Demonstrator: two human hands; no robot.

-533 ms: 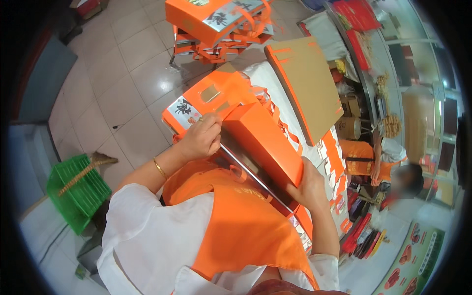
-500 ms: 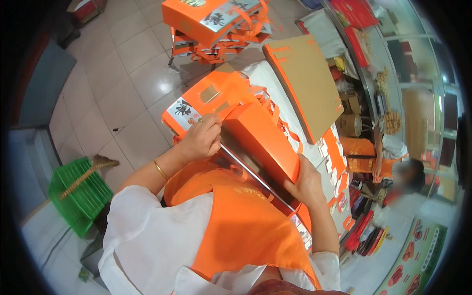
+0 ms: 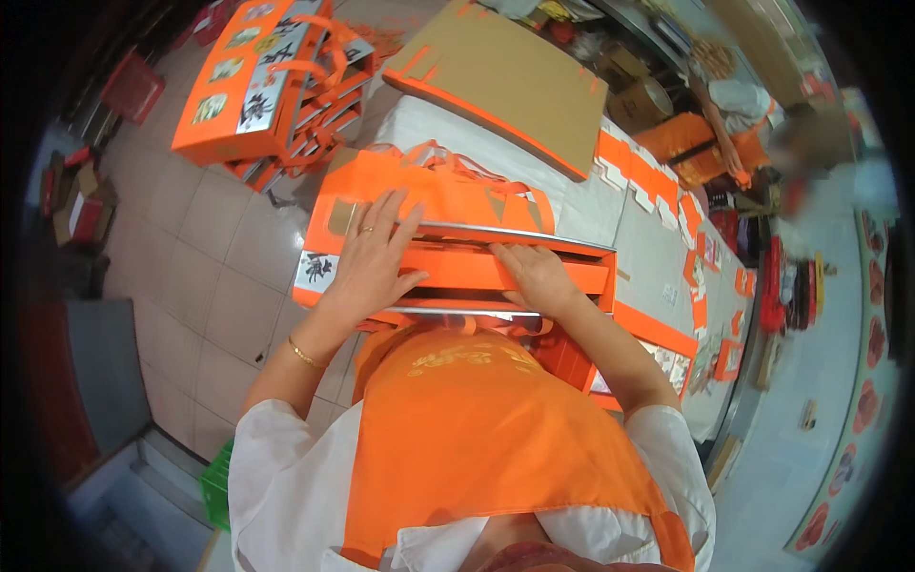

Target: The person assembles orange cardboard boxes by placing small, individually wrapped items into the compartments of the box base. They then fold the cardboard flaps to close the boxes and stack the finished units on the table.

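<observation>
An orange gift box (image 3: 322, 217) with silver edges lies on the table close in front of my apron, its long opening facing up. Inside it sits a narrow orange inner box (image 3: 456, 272), with dark gaps along its sides. My left hand (image 3: 374, 255) rests across the left end of the opening, fingers outstretched and slightly spread, thumb by the inner box. My right hand (image 3: 541, 280) grips the inner box nearer its right end, fingers over the far side and thumb on the near side. Orange ribbon handles (image 3: 448, 157) lie behind the opening.
Stacked orange gift boxes (image 3: 229, 95) stand at the far left. A large brown cardboard panel (image 3: 505, 76) with orange edges lies on the white-covered table (image 3: 581, 210). Flat orange-and-white pieces (image 3: 658, 195) line the right side. A co-worker (image 3: 743, 124) works beyond; a green basket (image 3: 217, 486) is lower left.
The inner box has gone from tilted and raised to sitting low within the gift box. My left hand has opened from a closed grip. The view has turned, so the box lies more crosswise.
</observation>
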